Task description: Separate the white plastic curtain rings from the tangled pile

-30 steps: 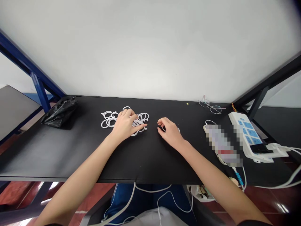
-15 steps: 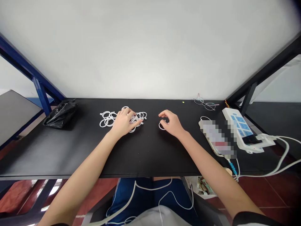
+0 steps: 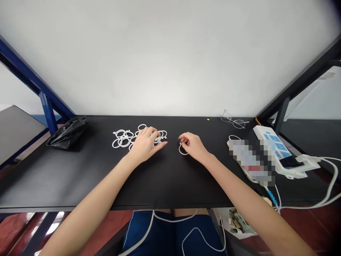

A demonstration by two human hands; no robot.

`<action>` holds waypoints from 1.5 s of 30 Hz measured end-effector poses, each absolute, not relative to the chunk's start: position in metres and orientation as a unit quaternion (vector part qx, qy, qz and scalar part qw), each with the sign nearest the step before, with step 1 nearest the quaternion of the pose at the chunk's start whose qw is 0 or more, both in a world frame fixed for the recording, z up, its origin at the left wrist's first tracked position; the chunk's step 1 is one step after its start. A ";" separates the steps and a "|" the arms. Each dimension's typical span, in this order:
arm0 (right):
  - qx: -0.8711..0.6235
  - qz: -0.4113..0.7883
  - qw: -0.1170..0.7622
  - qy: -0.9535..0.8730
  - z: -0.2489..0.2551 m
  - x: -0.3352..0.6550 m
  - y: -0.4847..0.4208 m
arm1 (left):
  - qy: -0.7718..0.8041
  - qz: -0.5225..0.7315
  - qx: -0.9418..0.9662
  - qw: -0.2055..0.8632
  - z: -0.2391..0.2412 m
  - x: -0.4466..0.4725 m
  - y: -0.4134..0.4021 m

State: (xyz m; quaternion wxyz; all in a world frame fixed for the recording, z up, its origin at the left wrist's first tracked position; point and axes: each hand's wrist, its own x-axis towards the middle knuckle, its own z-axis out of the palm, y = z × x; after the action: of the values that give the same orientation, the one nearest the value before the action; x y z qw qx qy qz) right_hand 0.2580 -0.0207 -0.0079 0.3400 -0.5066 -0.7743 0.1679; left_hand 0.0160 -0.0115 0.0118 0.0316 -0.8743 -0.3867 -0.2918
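A heap of several white plastic rings (image 3: 125,138) lies on the black table (image 3: 80,170), left of centre. My left hand (image 3: 146,145) rests on the right part of that heap, fingers stretched flat over the rings. My right hand (image 3: 194,145) sits just to the right, fingers curled, pinching a single white ring (image 3: 182,150) that lies on the table under its fingertips.
A crumpled black plastic bag (image 3: 67,131) lies at the far left. Spectacles (image 3: 234,121) sit near the wall at the right. A white and blue power strip (image 3: 277,149) with cables and a blurred object (image 3: 250,160) occupy the right side. White cables hang below the table's front edge.
My right hand has closed on the single ring and drawn it slightly toward me. My left hand has stayed on the heap, fingers flatter. The camera has shifted a little.
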 end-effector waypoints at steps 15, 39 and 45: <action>-0.417 0.397 0.573 -0.583 0.007 0.228 -0.039 | -0.266 -0.304 -0.914 -0.021 0.014 0.041 -0.040; -0.425 0.439 0.582 -0.537 0.009 0.217 -0.046 | -0.312 -0.296 -0.845 -0.318 0.008 0.045 -0.042; -0.467 0.427 0.530 -0.565 0.007 0.216 -0.045 | -0.348 -0.312 -0.794 -0.389 0.010 0.043 -0.040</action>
State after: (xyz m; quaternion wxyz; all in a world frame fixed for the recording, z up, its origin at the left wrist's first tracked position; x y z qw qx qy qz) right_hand 0.2164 -0.0455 0.0066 0.5302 -0.4667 -0.5647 0.4269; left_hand 0.0428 -0.0397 0.0097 -0.3885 -0.7945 -0.3475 -0.3116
